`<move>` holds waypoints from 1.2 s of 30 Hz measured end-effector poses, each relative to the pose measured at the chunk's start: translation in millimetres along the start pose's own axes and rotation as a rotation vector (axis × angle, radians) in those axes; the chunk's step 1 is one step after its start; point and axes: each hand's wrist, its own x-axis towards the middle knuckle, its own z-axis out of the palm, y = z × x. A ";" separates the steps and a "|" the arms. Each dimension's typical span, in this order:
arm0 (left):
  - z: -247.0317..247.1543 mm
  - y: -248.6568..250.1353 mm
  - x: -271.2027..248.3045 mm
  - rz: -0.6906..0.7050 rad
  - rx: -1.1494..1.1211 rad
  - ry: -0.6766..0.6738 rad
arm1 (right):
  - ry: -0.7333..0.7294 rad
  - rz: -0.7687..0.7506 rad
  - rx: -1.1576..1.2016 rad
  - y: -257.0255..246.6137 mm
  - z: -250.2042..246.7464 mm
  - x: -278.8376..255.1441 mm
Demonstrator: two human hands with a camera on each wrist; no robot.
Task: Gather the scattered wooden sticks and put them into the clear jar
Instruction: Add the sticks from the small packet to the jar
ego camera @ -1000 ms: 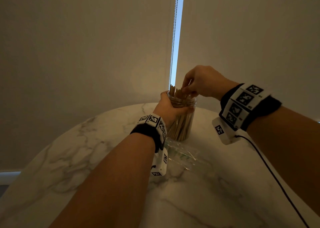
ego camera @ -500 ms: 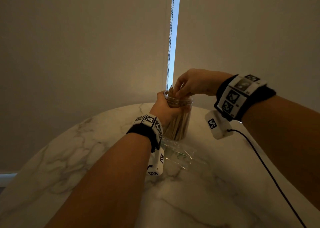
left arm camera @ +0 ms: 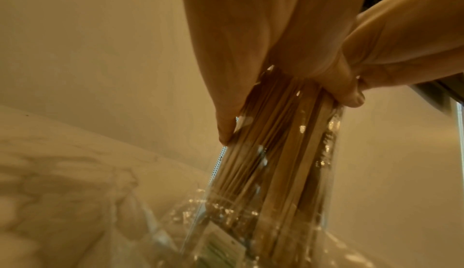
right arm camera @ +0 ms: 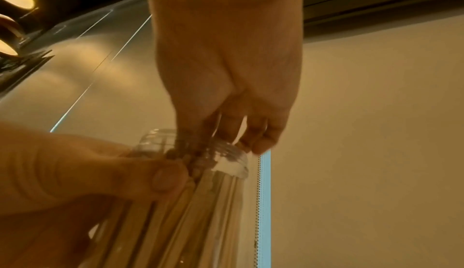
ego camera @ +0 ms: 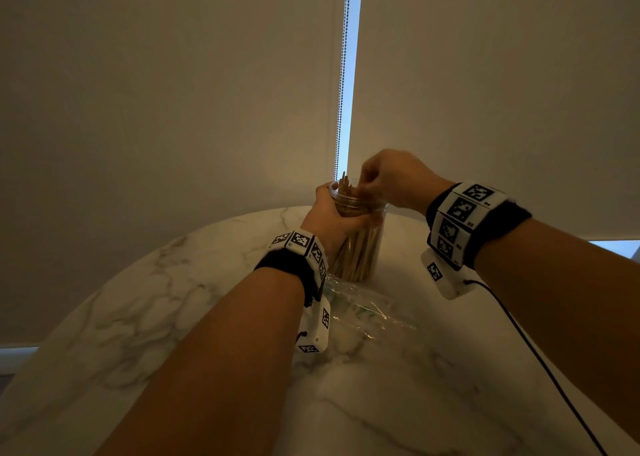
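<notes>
A clear jar packed with wooden sticks stands at the far edge of the marble table. My left hand grips the jar just under its threaded neck, thumb and fingers wrapped round the glass. My right hand hovers over the jar's mouth, its bunched fingertips pinching stick tops inside the rim. A few stick ends poke above the mouth, left of those fingers. The fingertips themselves are hidden behind the rim.
A crumpled clear plastic bag lies on the table just in front of the jar. Closed roller blinds with a bead chain hang right behind it. A black cable runs from my right wrist across the table.
My right hand dropped towards the jar's mouth with the sticks, and its fingertips are now in the rim. My left hand kept its hold on the jar.
</notes>
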 end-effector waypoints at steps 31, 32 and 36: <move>0.4 0.4 -0.4 -0.050 -0.015 -0.020 | -0.139 -0.055 -0.241 -22.8 1.4 14.6; 0.4 0.2 -0.4 -0.055 -0.014 -0.021 | -0.139 -0.041 -0.243 -24.3 1.6 16.9; 1.1 -1.1 -0.4 -0.046 -0.037 -0.017 | -0.042 -0.010 -0.202 -26.9 6.6 23.6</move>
